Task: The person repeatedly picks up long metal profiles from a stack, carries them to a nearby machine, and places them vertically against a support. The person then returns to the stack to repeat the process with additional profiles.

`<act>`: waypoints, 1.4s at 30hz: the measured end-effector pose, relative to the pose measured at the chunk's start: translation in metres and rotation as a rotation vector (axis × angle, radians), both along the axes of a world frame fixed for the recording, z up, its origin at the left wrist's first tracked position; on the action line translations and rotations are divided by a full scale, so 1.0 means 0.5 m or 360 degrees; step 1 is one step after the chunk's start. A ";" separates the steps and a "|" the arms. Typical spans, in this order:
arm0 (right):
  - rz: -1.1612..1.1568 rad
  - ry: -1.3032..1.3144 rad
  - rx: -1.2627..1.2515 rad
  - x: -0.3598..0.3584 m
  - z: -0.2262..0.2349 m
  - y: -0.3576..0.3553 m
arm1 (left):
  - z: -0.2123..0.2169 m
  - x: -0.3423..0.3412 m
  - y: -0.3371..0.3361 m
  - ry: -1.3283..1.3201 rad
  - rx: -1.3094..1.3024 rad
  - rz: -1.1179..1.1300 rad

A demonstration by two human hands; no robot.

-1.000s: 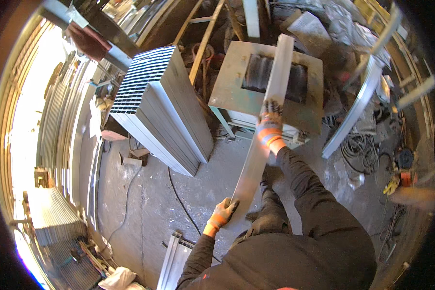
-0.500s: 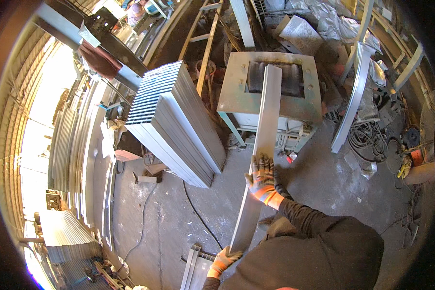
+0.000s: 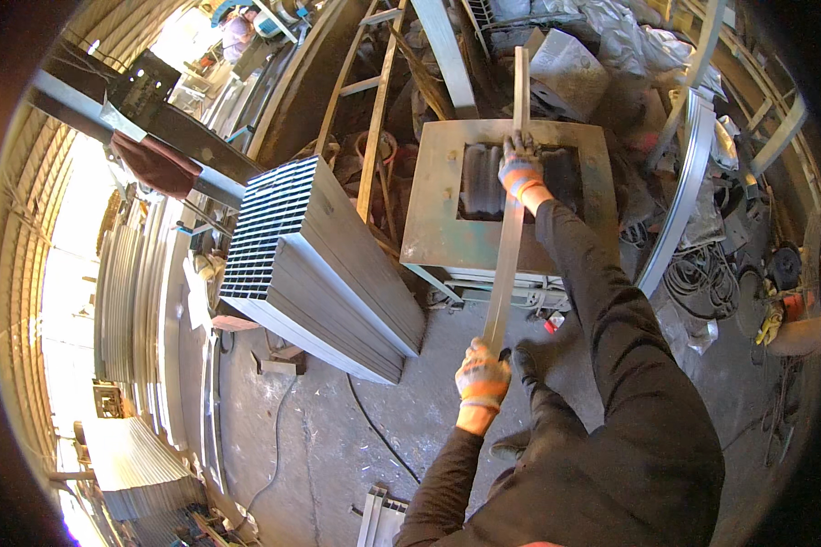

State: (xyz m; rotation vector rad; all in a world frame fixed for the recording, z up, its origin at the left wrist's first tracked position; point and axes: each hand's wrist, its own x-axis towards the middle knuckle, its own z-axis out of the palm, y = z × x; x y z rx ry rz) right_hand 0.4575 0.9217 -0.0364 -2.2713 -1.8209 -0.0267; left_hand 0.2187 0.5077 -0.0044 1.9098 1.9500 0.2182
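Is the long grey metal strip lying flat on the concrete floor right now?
No, both gloved hands, left hand and right hand, hold the long grey metal strip up over the square metal machine table.

Left hand (image 3: 482, 378) grips near end of metal strip (image 3: 509, 246); right hand (image 3: 520, 169) presses it on machine table (image 3: 438, 223).

Gloves on left hand (image 3: 482, 378) and right hand (image 3: 520, 170): orange with grey speckle. Metal strip (image 3: 509, 246): plain silver-grey. Sleeves (image 3: 611, 319): black.

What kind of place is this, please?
Probably a metal fabrication workshop: gloved hands feed a long metal strip into a roller machine, beside a stack of cut metal profiles and curved metal pieces.
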 end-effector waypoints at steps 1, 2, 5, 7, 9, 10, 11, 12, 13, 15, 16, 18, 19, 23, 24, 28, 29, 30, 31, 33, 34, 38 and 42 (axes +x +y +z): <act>0.0029 -0.0045 -0.0093 0.022 -0.006 0.035 | -0.003 0.015 0.042 0.0024 -0.0047 -0.0003; 0.0063 -0.0030 -0.0088 0.036 -0.015 0.061 | -0.006 0.023 0.068 0.0045 -0.0095 -0.0007; 0.0099 0.0130 0.0038 0.045 -0.064 0.076 | -0.019 0.023 0.075 0.0028 -0.0075 0.0013; 0.0105 0.0290 0.0117 0.034 -0.090 0.051 | -0.023 -0.001 0.036 -0.0003 -0.0116 0.0029; 0.0148 0.0347 0.0274 -0.008 -0.113 -0.017 | -0.021 -0.032 -0.021 -0.0021 -0.0130 0.0025; 0.0198 0.0292 0.0400 -0.019 -0.113 -0.055 | -0.017 -0.048 -0.060 -0.0023 -0.0122 0.0023; 0.0187 0.0246 0.0336 -0.038 -0.111 -0.100 | -0.011 -0.065 -0.105 -0.0022 -0.0116 0.0022; 0.0232 0.0228 0.0420 -0.057 -0.104 -0.148 | -0.004 -0.083 -0.153 -0.0022 -0.0107 0.0030; 0.0233 0.0223 0.0349 -0.080 -0.095 -0.199 | 0.003 -0.103 -0.201 -0.0023 -0.0094 0.0037; 0.0306 0.0194 0.0451 -0.125 -0.080 -0.316 | 0.018 -0.148 -0.308 0.0007 -0.0090 0.0040; 0.0294 0.0275 0.0620 -0.158 -0.074 -0.375 | 0.026 -0.174 -0.367 0.0041 -0.0099 0.0038; 0.0282 0.0392 0.0682 -0.207 -0.058 -0.493 | 0.033 -0.217 -0.479 0.0109 -0.0119 0.0056; 0.0287 0.0439 0.0585 -0.226 -0.051 -0.556 | 0.036 -0.237 -0.539 0.0146 -0.0139 0.0074; 0.0307 0.0591 0.0569 -0.310 -0.014 -0.770 | 0.027 -0.336 -0.757 0.0226 -0.0140 0.0079; 0.0292 0.0553 0.0564 -0.333 0.000 -0.820 | 0.027 -0.362 -0.807 0.0207 -0.0149 0.0094; 0.0279 0.0428 0.0257 -0.422 0.069 -0.991 | 0.044 -0.449 -0.995 0.0248 -0.0232 0.0214; 0.0319 0.0337 0.0190 -0.439 0.092 -1.025 | 0.055 -0.465 -1.025 0.0304 -0.0269 0.0238; 0.0660 -0.0016 -0.0153 -0.440 0.114 -1.058 | 0.073 -0.482 -1.052 0.0332 -0.0301 0.0281; 0.1098 -0.0282 -0.0343 -0.439 0.134 -1.090 | 0.096 -0.496 -1.077 0.0393 -0.0241 0.0285; 0.1622 0.0646 -0.0054 -0.484 0.161 -1.139 | 0.146 -0.521 -1.119 0.0315 -0.0310 0.0419; 0.1995 0.0473 -0.0008 -0.497 0.168 -1.172 | 0.174 -0.518 -1.155 0.0134 0.0023 0.0480; 0.2836 -0.0189 0.0309 -0.604 0.181 -1.281 | 0.281 -0.567 -1.237 0.0315 0.0326 0.0524; 0.2933 -0.0221 0.0168 -0.749 0.277 -1.328 | 0.439 -0.664 -1.301 0.0694 0.0500 0.0552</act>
